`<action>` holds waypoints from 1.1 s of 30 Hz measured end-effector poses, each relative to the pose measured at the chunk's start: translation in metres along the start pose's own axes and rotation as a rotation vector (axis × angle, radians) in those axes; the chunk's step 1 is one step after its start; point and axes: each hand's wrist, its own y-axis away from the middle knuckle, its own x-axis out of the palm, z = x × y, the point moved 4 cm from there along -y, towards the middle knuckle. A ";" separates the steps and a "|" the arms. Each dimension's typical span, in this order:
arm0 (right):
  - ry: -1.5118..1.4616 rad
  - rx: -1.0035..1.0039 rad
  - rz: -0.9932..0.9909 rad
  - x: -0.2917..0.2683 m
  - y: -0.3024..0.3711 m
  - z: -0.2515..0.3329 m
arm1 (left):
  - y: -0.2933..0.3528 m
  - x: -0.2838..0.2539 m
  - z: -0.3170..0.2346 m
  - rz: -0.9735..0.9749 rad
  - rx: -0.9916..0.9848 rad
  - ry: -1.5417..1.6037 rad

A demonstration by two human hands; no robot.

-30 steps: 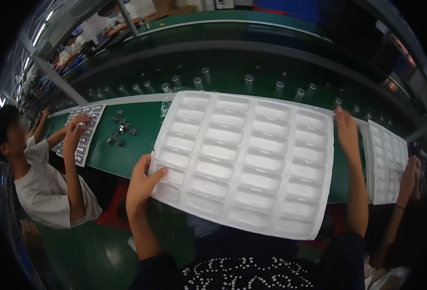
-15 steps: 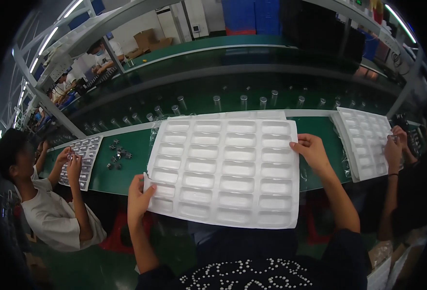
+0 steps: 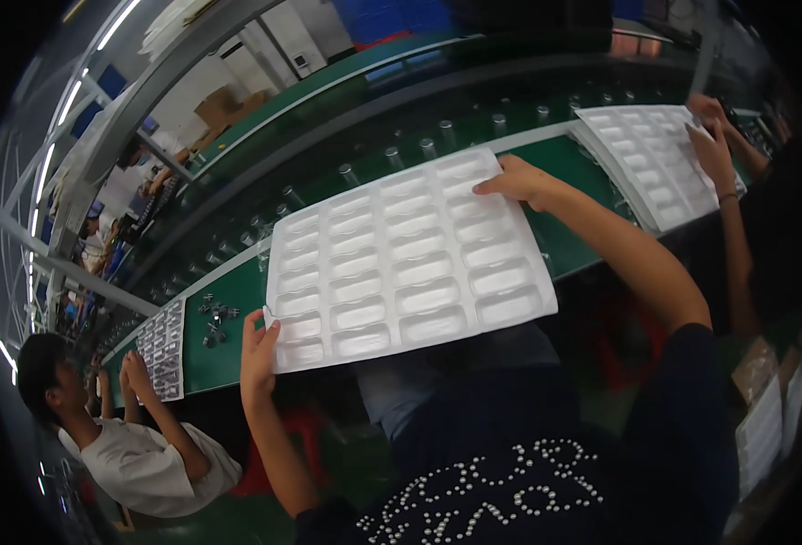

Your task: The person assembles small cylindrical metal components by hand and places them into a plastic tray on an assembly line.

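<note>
Between my hands is a large white plastic tray (image 3: 378,272) with rows of oblong pockets, all bare. My left hand (image 3: 258,352) grips its near left edge, thumb on top, where the rim looks bent or torn. At its far right corner my right hand (image 3: 521,184) pinches the edge, thumb over the top and fingers underneath. The tray tilts, its right side farther from me than its left. It covers part of the green workbench (image 3: 224,363); whether other trays lie under it I cannot tell.
Small dark metal parts (image 3: 214,318) lie on the bench to the left. Silver cylinders (image 3: 393,157) stand in a row beyond it. On the left a co-worker (image 3: 151,459) handles a filled tray (image 3: 162,350); on the right another person's hands (image 3: 714,145) are over stacked white trays (image 3: 642,163).
The view has tilted and turned. My right hand has shifted up to the tray's far right corner, while my left keeps its hold on the left edge.
</note>
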 end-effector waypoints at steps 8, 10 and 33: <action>0.419 -0.120 -0.277 -0.001 -0.022 -0.016 | -0.033 -0.003 -0.002 0.057 0.092 -0.539; 0.508 -0.215 -0.327 0.000 -0.026 -0.013 | -0.039 -0.011 0.003 0.053 0.309 -0.544; -0.236 -0.946 0.272 -0.022 0.131 0.240 | -0.077 -0.021 -0.038 0.466 0.536 0.796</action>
